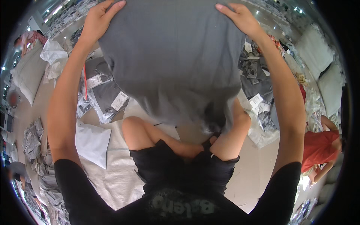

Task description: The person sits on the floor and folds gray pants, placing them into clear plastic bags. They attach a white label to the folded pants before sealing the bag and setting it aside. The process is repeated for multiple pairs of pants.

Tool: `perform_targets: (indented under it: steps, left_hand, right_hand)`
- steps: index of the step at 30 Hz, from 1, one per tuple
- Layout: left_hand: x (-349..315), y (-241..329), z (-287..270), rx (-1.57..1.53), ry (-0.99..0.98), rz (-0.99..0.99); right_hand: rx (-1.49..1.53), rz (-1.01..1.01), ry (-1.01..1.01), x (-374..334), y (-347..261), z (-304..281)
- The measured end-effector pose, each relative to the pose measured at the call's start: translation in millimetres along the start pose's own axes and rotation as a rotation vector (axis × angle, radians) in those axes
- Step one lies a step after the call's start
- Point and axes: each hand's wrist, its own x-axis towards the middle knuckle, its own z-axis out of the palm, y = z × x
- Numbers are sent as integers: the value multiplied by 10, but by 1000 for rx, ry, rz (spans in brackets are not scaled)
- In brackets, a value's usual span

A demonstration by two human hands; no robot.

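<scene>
A dark grey piece of cloth, seemingly a garment, hangs spread out between my raised hands. My left hand grips its upper left part, thumb pressed on the cloth. On the other side my right hand pinches the upper right part the same way. The top of the cloth runs out of the picture, so its exact kind is hidden. Its lower end sags in loose folds above my crossed legs. Behind it, packed grey garments in clear bags with white labels lie on the floor to the left.
More bagged garments lie at the right. A white plastic bag rests beside my left knee on a pale woven sheet. Large stuffed sacks stand far right. A person in red is at the right; others work at the left edge.
</scene>
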Motion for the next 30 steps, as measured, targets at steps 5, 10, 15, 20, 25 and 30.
perform_targets:
  steps: [5, 10, 15, 20, 25, 30]
  left_hand:
    - [23, 385, -282, 44, -321, -78]
    - [56, -53, -107, 335, -285, -80]
    - [244, -126, 144, 15, -152, -286]
    - [295, 238, 373, -203, 121, -517]
    - [392, -18, 442, -510, 233, -464]
    - [270, 392, 600, -61, 501, -247]
  right_hand:
    - [42, -118, -15, -193, -120, -419]
    - [-309, -137, -104, -196, -28, -329]
    - [-163, -109, 174, -201, 3, -98]
    - [-141, -81, 262, -227, -143, -89]
    - [149, -189, 301, -150, -261, 42]
    - [405, 128, 250, -160, -434, 20]
